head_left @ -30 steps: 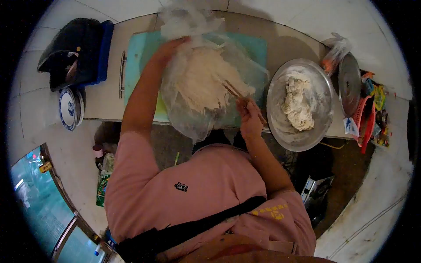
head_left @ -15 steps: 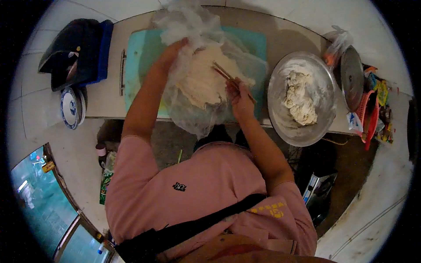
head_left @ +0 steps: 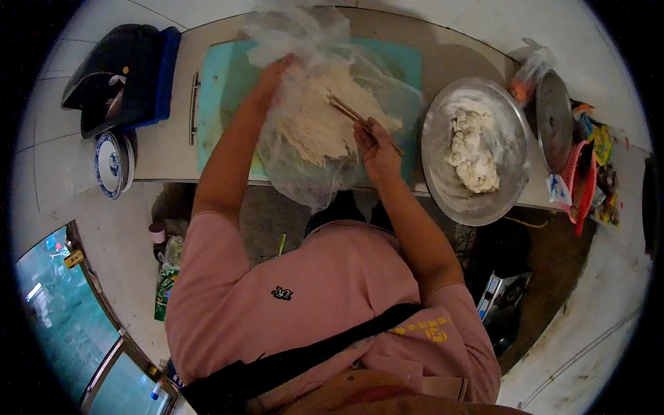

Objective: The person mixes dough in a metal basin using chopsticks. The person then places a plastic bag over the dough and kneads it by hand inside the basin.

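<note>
A clear plastic bag (head_left: 304, 183) lies spread on the pale green board (head_left: 221, 83), with a heap of flour (head_left: 311, 124) inside it. My left hand (head_left: 278, 72) is closed on the upper left part of the bag, its fingertips partly hidden by the plastic. Between the fingers of my right hand (head_left: 377, 151) is a pair of chopsticks (head_left: 346, 111), their tips pointing up and left over the flour. To the right stands a steel basin (head_left: 443, 187) dusted with flour, holding a lumpy mass of dough (head_left: 474, 152).
A round metal lid (head_left: 553, 121) leans behind the basin, near a red basket (head_left: 584, 180) and a knotted plastic bag (head_left: 532, 72). On the left are a dark container (head_left: 114, 83) and blue-rimmed plates (head_left: 109, 166). The counter's front edge (head_left: 159, 182) runs close to my body.
The chopstick tips have shifted slightly left over the flour. My left hand keeps its hold on the bag, and the basin and dough look unchanged.
</note>
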A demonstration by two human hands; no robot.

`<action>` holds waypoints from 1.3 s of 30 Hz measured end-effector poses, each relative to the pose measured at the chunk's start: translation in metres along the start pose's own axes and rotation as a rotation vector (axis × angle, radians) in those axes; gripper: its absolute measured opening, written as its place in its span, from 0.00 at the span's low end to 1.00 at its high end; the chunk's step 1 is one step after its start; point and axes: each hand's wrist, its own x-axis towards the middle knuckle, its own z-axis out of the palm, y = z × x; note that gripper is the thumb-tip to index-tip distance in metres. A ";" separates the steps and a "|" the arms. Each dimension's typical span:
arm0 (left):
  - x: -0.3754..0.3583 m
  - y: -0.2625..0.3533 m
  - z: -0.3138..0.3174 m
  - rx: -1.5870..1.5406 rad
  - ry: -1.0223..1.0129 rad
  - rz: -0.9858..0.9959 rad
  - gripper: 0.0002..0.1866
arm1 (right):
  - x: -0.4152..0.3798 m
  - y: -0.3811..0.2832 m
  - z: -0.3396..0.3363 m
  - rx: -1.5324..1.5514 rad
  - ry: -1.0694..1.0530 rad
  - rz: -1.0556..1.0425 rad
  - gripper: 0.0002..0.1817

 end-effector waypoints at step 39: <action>-0.121 -0.106 0.194 0.799 -0.200 0.350 0.27 | -0.106 -0.241 -0.150 -1.152 0.287 -0.799 0.10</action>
